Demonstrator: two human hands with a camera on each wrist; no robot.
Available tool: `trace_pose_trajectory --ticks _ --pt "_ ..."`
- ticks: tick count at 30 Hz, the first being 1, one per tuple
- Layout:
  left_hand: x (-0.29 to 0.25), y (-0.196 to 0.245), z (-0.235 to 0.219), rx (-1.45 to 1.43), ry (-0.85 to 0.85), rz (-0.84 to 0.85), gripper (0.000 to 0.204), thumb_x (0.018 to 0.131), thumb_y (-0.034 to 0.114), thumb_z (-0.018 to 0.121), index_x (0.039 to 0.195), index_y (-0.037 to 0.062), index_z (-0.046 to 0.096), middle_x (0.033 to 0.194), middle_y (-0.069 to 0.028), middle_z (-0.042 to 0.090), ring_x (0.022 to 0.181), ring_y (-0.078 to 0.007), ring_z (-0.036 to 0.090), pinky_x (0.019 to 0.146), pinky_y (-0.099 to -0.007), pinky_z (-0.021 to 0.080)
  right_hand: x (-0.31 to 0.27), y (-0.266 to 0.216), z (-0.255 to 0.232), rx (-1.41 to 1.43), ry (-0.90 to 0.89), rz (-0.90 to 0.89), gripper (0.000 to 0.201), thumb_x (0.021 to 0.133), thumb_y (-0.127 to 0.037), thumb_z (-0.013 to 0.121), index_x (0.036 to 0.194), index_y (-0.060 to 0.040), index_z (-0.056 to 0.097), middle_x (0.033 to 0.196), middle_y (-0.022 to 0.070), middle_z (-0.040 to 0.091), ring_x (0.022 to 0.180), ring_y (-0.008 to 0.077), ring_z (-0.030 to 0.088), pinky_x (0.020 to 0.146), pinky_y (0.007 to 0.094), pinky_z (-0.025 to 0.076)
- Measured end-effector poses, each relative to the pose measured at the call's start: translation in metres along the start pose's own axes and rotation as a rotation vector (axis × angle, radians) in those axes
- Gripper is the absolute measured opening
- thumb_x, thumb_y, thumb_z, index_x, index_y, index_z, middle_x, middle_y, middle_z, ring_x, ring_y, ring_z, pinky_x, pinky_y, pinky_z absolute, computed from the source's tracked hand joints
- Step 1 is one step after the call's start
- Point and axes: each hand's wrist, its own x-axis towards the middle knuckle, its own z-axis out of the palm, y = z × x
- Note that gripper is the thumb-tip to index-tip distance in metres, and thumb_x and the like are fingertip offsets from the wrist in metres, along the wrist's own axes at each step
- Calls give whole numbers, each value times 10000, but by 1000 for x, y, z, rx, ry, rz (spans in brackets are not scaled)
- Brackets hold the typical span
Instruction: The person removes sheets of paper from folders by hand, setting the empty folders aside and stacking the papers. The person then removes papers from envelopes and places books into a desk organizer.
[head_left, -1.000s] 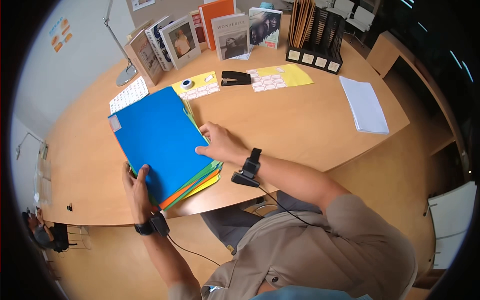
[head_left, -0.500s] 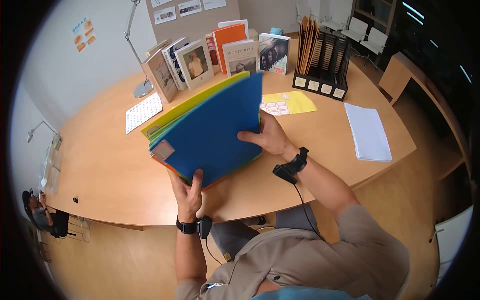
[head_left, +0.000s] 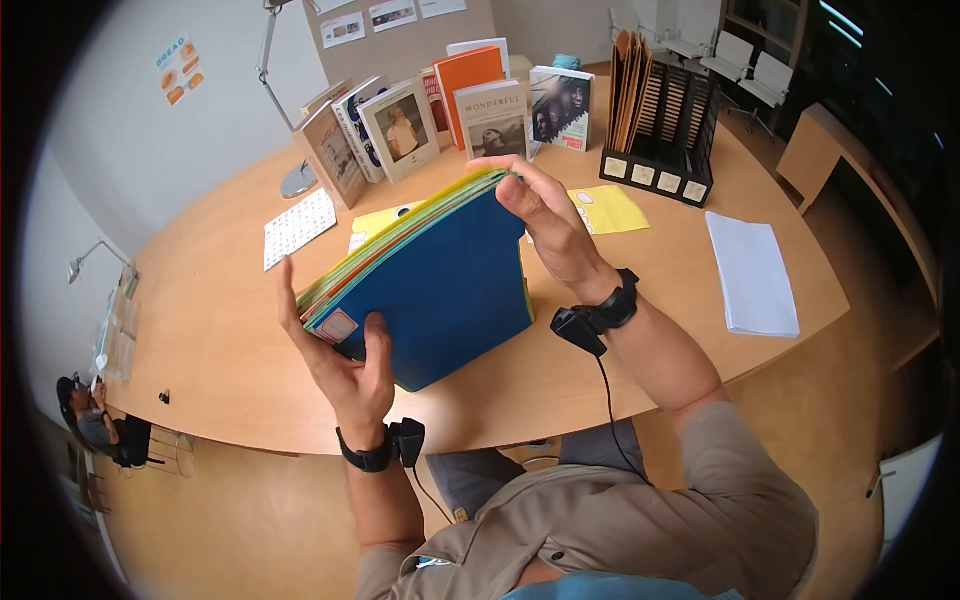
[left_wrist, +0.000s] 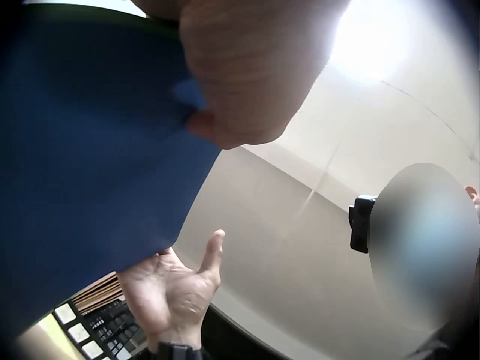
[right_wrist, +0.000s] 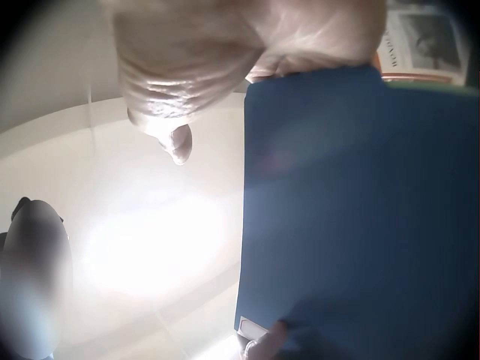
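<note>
A stack of coloured folders, with a blue folder (head_left: pixel 440 285) facing the body, stands tilted on the table between both hands. The left hand (head_left: pixel 350 375) holds its lower left corner, thumb on the blue face beside a white label with a red border (head_left: pixel 335 326) and fingers behind. At the upper right corner the right hand (head_left: pixel 560 235) rests against the edge, fingers stretched over the top and thumb raised off the blue face. In the left wrist view the right hand (left_wrist: pixel 172 296) appears with its palm open at the folder's edge (left_wrist: pixel 142 259).
Behind the folders stand several upright books (head_left: pixel 402 130) and a lamp (head_left: pixel 268 60). A black file rack (head_left: pixel 660 140) holds brown folders. White paper (head_left: pixel 752 275) lies at the right, yellow label sheets (head_left: pixel 612 210) in the middle, a white sheet (head_left: pixel 300 229) at the left. A person sits far left.
From lying flat near the table's front, the folder stack has been raised and stood up. The right hand has shifted from its side up to the top corner, its thumb lifting off.
</note>
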Motion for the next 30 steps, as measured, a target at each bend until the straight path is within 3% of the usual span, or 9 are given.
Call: trace_pose_trajectory --ticks 5,10,14,19,21,26,27,29,30 --pt "0 4 2 41 -13 9 812 868 -58 655 1619 -4 351 1504 -145 487 1189 -210 583 1015 -345 511 9 2 17 -35 186 62 593 1031 -590 687 1184 -17 718 840 -23 636 802 79 613 738 237 495" --pt "-5 -6 -4 43 0 65 762 870 -44 672 1580 5 400 1408 -141 532 1156 -223 581 994 -368 514 15 10 24 -165 306 64 486 1034 -429 693 842 14 751 642 -15 582 660 66 537 625 260 440" --pt "2 -4 -13 244 -96 223 662 936 -26 660 1558 2 437 1337 -135 500 1082 -206 581 968 -341 500 14 6 24 -165 280 86 358 1016 -302 680 891 21 773 713 17 673 683 88 578 641 267 459" --pt "1 -6 -19 137 -87 148 586 883 -16 695 1453 3 562 1212 -156 588 1110 -262 559 900 -359 507 9 -1 32 -257 235 -9 331 1050 -259 639 921 20 762 821 32 717 791 74 624 725 244 489" --pt "2 1 -12 176 45 207 583 969 27 670 1526 6 501 1258 -143 594 1031 -191 563 879 -307 490 6 -1 34 -247 249 -11 328 1023 -264 675 904 29 763 797 45 722 787 93 622 730 276 491" --pt "4 7 -28 460 -78 263 436 908 -42 657 1323 49 754 1469 -186 566 870 -118 563 820 -291 474 9 4 34 -299 234 -141 314 1025 -265 692 940 32 747 812 41 721 788 82 625 715 270 495" --pt "4 8 -27 461 -80 259 436 908 -42 657 1323 49 754 1469 -186 566 870 -118 563 820 -291 474 8 4 32 -299 233 -137 314 1025 -265 692 940 32 747 812 41 721 788 82 625 715 270 495" --pt "5 10 -26 401 -19 233 508 831 -114 636 1284 67 778 1371 -199 595 1233 -262 582 929 -361 503 5 2 29 -192 220 -7 313 1022 -276 708 948 26 744 802 36 723 764 76 621 690 266 496" --pt "7 9 -27 340 -43 207 530 840 -119 630 1318 68 760 1369 -200 588 1054 -203 581 865 -320 501 6 4 28 -192 221 -5 313 1022 -276 708 948 26 744 802 36 723 764 76 621 690 266 496"
